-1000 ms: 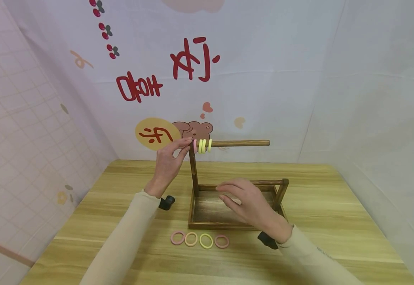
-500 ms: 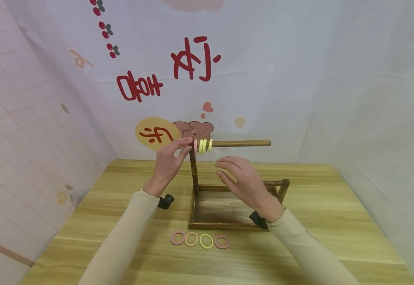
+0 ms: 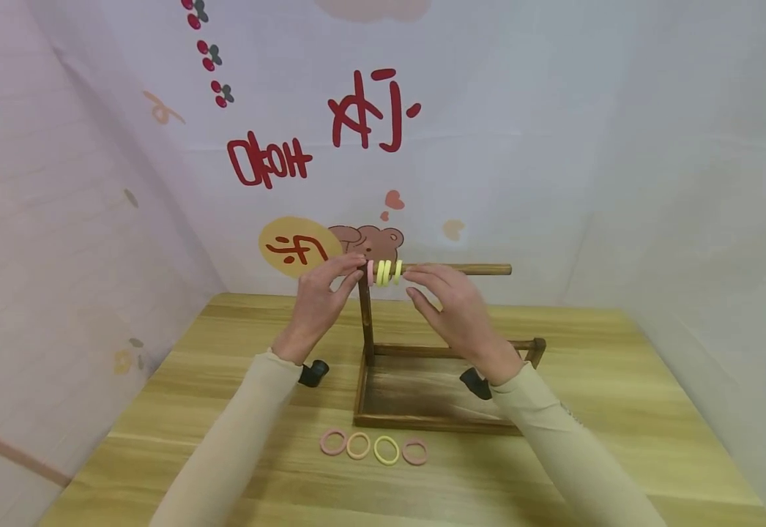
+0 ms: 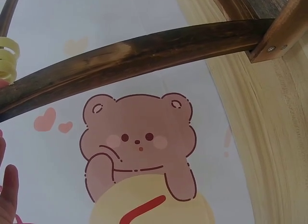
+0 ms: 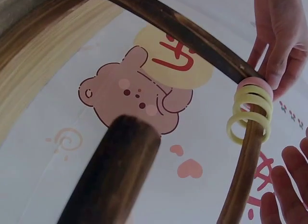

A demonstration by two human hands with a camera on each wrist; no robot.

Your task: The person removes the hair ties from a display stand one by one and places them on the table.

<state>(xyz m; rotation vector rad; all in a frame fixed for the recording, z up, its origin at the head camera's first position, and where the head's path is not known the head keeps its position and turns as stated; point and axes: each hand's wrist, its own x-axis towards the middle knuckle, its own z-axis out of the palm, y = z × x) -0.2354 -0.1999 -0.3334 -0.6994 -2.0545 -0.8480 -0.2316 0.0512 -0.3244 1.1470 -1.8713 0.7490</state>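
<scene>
A wooden stand [image 3: 366, 322] carries a horizontal rod [image 3: 482, 269] at the top of its post. One pink ring [image 3: 370, 273] hangs at the post end of the rod, with several yellow rings [image 3: 383, 273] beside it. My left hand [image 3: 320, 300] pinches the top of the post, thumb and fingers on either side, close to the pink ring. My right hand [image 3: 458, 311] is raised at the rod just right of the outermost yellow ring [image 3: 398, 271], fingers loosely extended, holding nothing. In the right wrist view its fingers [image 5: 288, 180] are apart from the rod.
On the table in front of the stand lie several flat rings: a pink ring [image 3: 333, 453], a peach ring [image 3: 358, 458], a yellow ring [image 3: 386, 463] and another pink ring [image 3: 414, 463]. The stand's tray base [image 3: 422, 422] has a low handrail [image 3: 422, 351]. A printed cloth [image 3: 488, 183] hangs behind.
My right hand has risen from above the tray to the rod, beside the outermost yellow ring. My left hand stays at the post. The head view has shifted slightly.
</scene>
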